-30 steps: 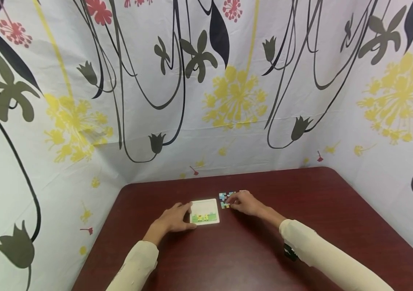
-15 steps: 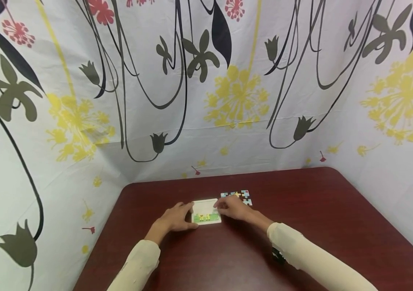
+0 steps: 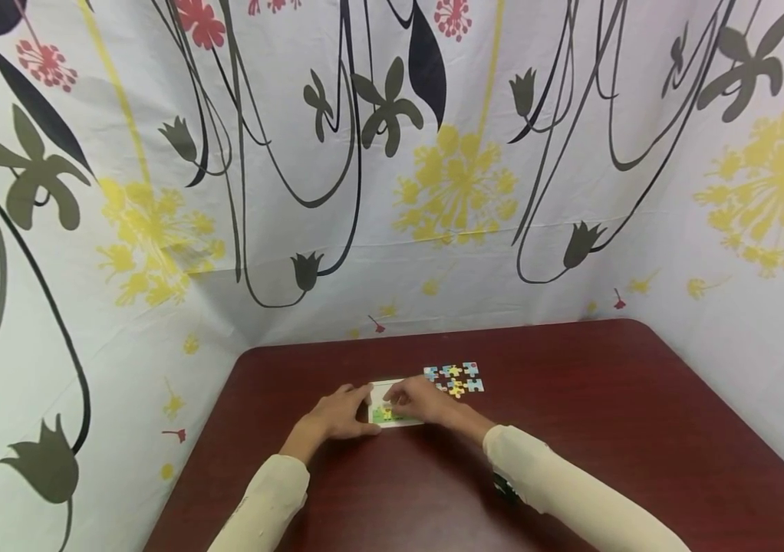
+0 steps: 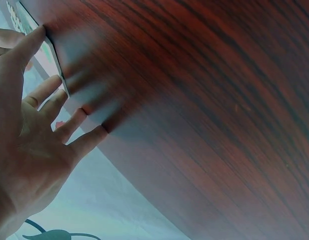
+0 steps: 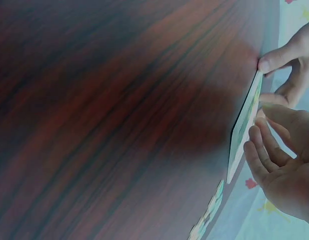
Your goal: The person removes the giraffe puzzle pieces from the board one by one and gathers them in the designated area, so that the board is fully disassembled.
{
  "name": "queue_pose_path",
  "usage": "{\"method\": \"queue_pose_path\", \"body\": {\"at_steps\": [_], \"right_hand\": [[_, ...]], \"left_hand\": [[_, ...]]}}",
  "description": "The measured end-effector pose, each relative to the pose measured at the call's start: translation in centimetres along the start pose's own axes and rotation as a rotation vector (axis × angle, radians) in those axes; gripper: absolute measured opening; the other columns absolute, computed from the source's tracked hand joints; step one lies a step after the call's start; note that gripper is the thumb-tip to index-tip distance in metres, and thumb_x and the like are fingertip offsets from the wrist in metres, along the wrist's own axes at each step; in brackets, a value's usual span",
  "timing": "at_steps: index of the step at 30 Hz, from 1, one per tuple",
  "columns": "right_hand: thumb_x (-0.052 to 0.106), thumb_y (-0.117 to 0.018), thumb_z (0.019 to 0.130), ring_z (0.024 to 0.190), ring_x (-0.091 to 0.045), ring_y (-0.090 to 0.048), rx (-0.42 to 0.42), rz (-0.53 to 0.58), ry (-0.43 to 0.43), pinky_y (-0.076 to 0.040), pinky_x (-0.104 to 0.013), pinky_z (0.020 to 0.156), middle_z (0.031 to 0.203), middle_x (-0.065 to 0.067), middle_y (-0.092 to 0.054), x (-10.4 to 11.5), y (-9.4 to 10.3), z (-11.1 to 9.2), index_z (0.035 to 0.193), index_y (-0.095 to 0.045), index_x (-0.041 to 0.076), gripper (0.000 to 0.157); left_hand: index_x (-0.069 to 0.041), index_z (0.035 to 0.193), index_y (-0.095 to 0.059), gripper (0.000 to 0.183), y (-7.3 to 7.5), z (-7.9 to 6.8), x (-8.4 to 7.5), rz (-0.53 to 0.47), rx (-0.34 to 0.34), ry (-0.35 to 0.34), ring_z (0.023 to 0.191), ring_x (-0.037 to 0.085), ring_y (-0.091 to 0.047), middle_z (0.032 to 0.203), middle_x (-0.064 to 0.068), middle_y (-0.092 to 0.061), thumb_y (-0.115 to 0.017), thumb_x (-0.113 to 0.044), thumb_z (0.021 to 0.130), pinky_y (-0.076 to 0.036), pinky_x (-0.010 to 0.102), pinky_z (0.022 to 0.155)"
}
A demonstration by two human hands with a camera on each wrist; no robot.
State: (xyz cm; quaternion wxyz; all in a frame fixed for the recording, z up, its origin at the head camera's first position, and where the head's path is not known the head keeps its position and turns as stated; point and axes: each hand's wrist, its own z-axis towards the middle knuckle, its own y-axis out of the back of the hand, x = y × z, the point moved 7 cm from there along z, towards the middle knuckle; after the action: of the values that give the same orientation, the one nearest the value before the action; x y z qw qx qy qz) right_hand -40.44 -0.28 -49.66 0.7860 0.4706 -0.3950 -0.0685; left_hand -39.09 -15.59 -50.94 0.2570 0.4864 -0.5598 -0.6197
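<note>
A shallow picture puzzle board (image 3: 379, 392) with a pale rim and a green lower strip lies flat on the table. My left hand (image 3: 341, 412) steadies its left side, fingers spread and fairly straight, thumb at the near corner. Over the board, my right hand (image 3: 423, 400) pinches a small puzzle piece, mostly covered by the fingertips; its picture cannot be made out. In the right wrist view, the thumb and index finger of the right hand (image 5: 289, 160) meet just above the board (image 5: 246, 130). Several loose puzzle pieces (image 3: 457, 389) lie beyond the right hand.
The dark red wooden table (image 3: 558, 429) extends to both sides and toward me. A white patterned cloth (image 3: 268, 322) hangs behind the table and along its sides.
My right hand has moved left from the loose pieces onto the board, carrying a puzzle piece. More of the loose pieces now show. The left hand has stayed at the board.
</note>
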Motion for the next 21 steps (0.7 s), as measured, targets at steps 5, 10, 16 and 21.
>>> {"method": "queue_pose_path", "body": {"at_steps": [5,10,16,21], "right_hand": [[-0.001,-0.076,0.090,0.086,-0.020,-0.075,0.033,-0.025,-0.015,-0.057,-0.022,0.074,0.103,-0.013,-0.077,0.4,-0.8,0.5,0.111,-0.076,-0.002,0.021],[-0.001,-0.078,0.087,0.086,-0.019,-0.075,0.055,-0.077,-0.049,-0.058,-0.025,0.075,0.100,-0.009,-0.078,0.2,-1.2,0.8,0.109,-0.078,0.000,0.022],[0.000,-0.079,0.086,0.087,-0.020,-0.073,0.065,-0.099,-0.063,-0.057,-0.028,0.077,0.098,-0.007,-0.078,0.1,-1.5,0.9,0.107,-0.079,0.001,0.021],[-0.003,-0.077,0.087,0.090,-0.024,-0.073,0.095,-0.129,-0.009,-0.058,-0.031,0.079,0.100,-0.012,-0.077,0.7,-1.7,1.0,0.112,-0.075,-0.002,0.026]], "left_hand": [[-0.016,0.149,-0.051,0.075,0.1,0.0,-0.2,0.004,-0.012,-0.014,0.137,0.033,-0.048,0.135,0.005,-0.058,-0.075,-0.056,0.090,-0.046,0.062,0.098],[-0.016,0.149,-0.051,0.075,0.1,-0.1,-0.2,0.002,-0.013,-0.007,0.137,0.033,-0.048,0.134,0.004,-0.058,-0.075,-0.056,0.090,-0.045,0.061,0.099],[-0.017,0.149,-0.051,0.075,0.1,-0.1,-0.2,0.002,-0.015,0.002,0.135,0.032,-0.049,0.135,0.005,-0.057,-0.075,-0.056,0.090,-0.046,0.060,0.099],[-0.017,0.149,-0.051,0.074,0.1,-0.1,-0.1,0.004,-0.019,0.005,0.136,0.033,-0.049,0.136,0.007,-0.056,-0.076,-0.055,0.090,-0.046,0.060,0.099]]}}
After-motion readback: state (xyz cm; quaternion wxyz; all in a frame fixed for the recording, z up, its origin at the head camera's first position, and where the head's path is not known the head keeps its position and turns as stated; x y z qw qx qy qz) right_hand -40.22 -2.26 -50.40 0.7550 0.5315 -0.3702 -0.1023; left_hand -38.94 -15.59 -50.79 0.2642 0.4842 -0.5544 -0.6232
